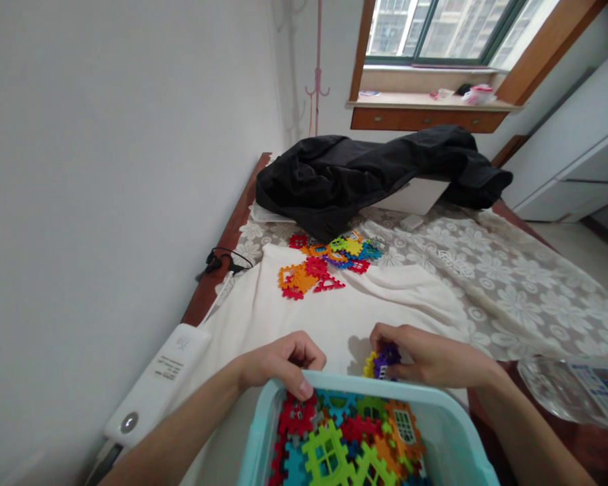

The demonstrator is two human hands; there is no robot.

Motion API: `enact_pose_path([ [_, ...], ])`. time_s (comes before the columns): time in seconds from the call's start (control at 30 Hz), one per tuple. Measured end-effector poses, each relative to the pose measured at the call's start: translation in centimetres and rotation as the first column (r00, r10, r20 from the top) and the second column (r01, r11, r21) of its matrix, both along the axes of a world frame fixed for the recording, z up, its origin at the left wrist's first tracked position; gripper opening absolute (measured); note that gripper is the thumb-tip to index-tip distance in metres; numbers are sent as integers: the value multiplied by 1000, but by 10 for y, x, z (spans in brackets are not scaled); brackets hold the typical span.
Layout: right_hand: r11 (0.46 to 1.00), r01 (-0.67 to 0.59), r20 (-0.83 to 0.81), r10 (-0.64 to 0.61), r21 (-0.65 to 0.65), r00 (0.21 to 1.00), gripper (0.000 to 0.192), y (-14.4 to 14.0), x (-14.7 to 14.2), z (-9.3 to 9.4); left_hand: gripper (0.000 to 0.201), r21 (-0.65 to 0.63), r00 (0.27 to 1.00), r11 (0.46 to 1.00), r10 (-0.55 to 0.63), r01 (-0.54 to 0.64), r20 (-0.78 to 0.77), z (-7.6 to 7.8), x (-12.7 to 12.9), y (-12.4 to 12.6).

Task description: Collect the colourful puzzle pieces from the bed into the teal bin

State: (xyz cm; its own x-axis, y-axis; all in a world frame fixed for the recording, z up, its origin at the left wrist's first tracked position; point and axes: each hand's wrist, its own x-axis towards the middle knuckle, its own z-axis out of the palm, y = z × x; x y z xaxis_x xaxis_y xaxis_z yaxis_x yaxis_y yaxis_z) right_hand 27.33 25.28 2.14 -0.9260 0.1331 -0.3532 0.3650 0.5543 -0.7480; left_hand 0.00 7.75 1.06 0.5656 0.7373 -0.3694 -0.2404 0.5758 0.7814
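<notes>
A pale wall [132, 135] rises at left, and daylight fills a wood-framed window [453, 30] above brown drawers [405, 120].

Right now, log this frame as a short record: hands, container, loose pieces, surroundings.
Left hand: thumb over the far rim of the light-blue bin
Right hand: holding purple and yellow interlocking pieces beyond that rim
Bin contents: multicolored interlocking pieces
Loose pieces: on white cloth and floral cover
Behind them: black garment
Far right: clear plastic bottle

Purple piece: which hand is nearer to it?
Right. The right hand holds the purple piece in its fingers, beyond the far rim of the tub; the left hand is at that rim, left of the piece.
</notes>
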Motion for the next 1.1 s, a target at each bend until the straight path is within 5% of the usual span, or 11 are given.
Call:
enact_pose_path([
  [0.17,978,148,-151,-170,-145,974,34,11,-7,-12,42,5,1000,1000,19,-19,16,0,2,-1],
  [0.3,864,363,-291,-468,-349,834,47,13,-10,-22,42,9,997,999,53,-53,54,-2,5,-2],
  [0.37,818,394,-387,-553,-419,738,44,5,-7,-16,42,11,995,997,80,-81,61,-2,6,-2],
  [0.43,831,346,-455,-535,-435,712,42,-8,-3,2,42,12,992,994,104,-105,65,-2,6,-2],
  [0.57,963,-39,-492,-101,-266,865,44,-30,-5,53,42,13,988,991,132,-134,73,-2,7,-2],
  [0.63,948,-229,-486,97,-220,869,48,-29,-16,72,41,14,986,989,144,-146,82,-3,7,-2],
  [0.7,930,-287,-517,134,-229,845,49,-20,-35,78,40,16,984,987,155,-157,91,-4,7,-3],
  [0.8,972,-160,-552,38,-174,833,43,0,-72,64,39,17,980,985,172,-174,100,-4,9,-3],
  [0.9,986,-22,-509,104,165,855,46,11,-117,35,38,24,977,981,188,-191,104,-2,10,-3],
  [1.0,869,-41,-332,231,492,915,74,8,-155,7,38,33,976,979,196,-200,99,-2,10,-3],
  [1.1,773,-75,-213,265,631,940,73,0,-177,-10,38,35,978,980,191,-195,82,-4,10,-3],
])
